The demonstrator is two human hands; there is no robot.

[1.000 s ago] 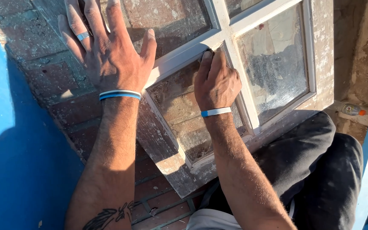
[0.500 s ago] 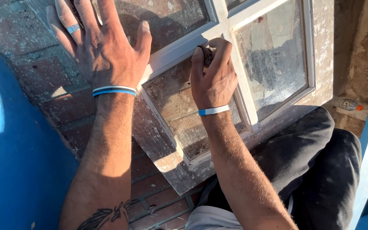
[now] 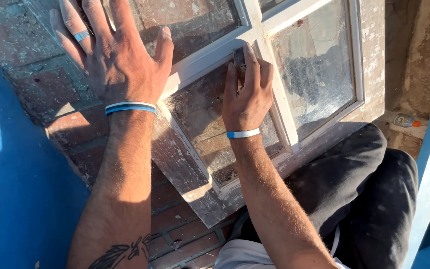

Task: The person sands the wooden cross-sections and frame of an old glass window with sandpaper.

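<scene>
The left hand [image 3: 118, 65] lies flat with fingers spread wide, palm down on the upper left edge of an old white-painted window frame [image 3: 374, 65] that rests tilted across the person's lap and a brick floor [image 3: 36, 84]. The right hand [image 3: 247, 94] has its fingers pressed together around a small dark block [image 3: 239, 57], held against the frame's white crossbar where the panes meet. The glass [image 3: 314, 69] is dusty and smeared. Dark trousers [image 3: 364, 199] show beneath the frame's lower corner.
</scene>
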